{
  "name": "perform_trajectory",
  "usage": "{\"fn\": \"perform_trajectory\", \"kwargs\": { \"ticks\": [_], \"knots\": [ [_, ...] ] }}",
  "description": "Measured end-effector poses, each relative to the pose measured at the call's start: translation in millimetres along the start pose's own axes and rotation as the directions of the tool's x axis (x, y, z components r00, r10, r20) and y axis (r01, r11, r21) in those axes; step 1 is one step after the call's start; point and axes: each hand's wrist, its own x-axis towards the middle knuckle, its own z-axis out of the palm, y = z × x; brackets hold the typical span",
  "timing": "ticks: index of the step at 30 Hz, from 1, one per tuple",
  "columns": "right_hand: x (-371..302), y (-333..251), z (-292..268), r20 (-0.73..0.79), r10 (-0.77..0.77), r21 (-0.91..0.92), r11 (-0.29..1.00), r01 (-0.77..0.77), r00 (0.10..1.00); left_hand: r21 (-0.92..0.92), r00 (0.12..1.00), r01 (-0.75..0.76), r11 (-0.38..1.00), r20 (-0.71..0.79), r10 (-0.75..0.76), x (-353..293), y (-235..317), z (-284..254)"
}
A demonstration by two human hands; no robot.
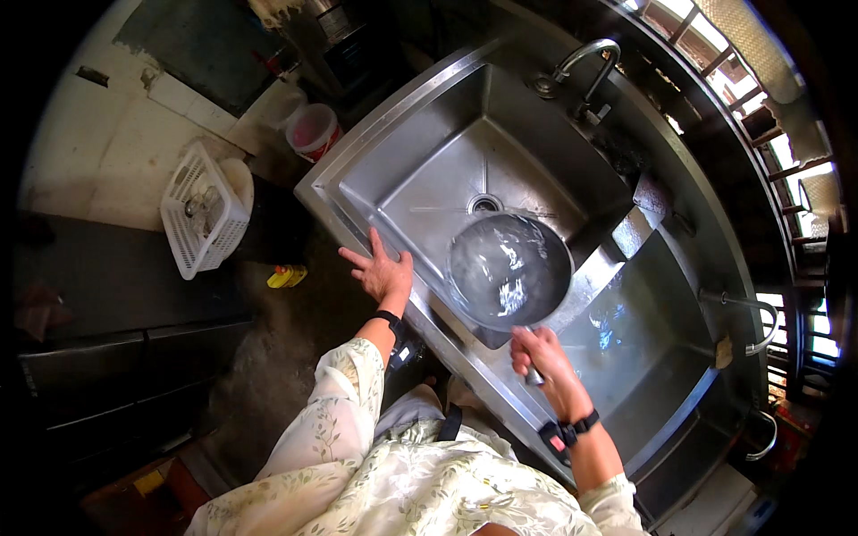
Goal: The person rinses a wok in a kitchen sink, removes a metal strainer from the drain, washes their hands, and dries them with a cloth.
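Observation:
My right hand (547, 364) is closed round the handle (534, 376) of a round metal pan. The pan (569, 259) is over the near part of the left sink basin (429, 188), next to the divider, with rippling water glinting inside it. Beyond the pan, the drain (483, 204) shows in the basin floor. My left hand (386, 275) is by the sink's front edge, fingers spread and holding nothing; whether it touches the rim I cannot tell. The right basin (617, 357) has cloudy water in it.
Curved taps (612, 54) stand along the sink's back edge. To the left are a white plastic basket (201, 214) with items inside, a yellow object (286, 276) below it, and a pink-and-white bucket (313, 130). A metal container (651, 198) sits behind the divider.

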Motion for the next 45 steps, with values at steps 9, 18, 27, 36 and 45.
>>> {"fn": "perform_trajectory", "kwargs": {
  "ticks": [9, 18, 27, 36, 45],
  "knots": [
    [124.3, -55.5, 30.4, 0.071, -0.108, 0.262, 0.961, 0.086, 0.992, 0.011, 0.997, -0.050, 0.999, -0.055, 0.051, 1.7, 1.6, 8.4],
    [140.8, -94.6, -6.9, 0.272, -0.194, 0.768, 0.634, -0.090, 0.943, 0.033, 0.998, -0.040, 0.999, -0.041, 0.041, 3.8, -2.8, 10.6],
    [109.5, -46.5, -3.3, 0.289, -0.378, 0.920, 0.363, -0.146, 0.880, 0.044, 0.998, -0.066, 0.997, -0.007, 0.067, -0.7, 0.7, 17.8],
    [44.1, 14.1, 79.2, 0.570, -0.605, 0.819, 0.359, -0.448, 0.556, 0.061, 0.997, -0.071, 0.996, 0.013, 0.070, -10.0, -0.7, 17.2],
    [-69.2, 59.0, 28.4, 0.080, -0.542, 0.491, 0.751, 0.440, 0.836, 0.047, 0.997, -0.073, 0.996, -0.006, 0.073, -9.1, -8.2, 19.4]
  ]
}}
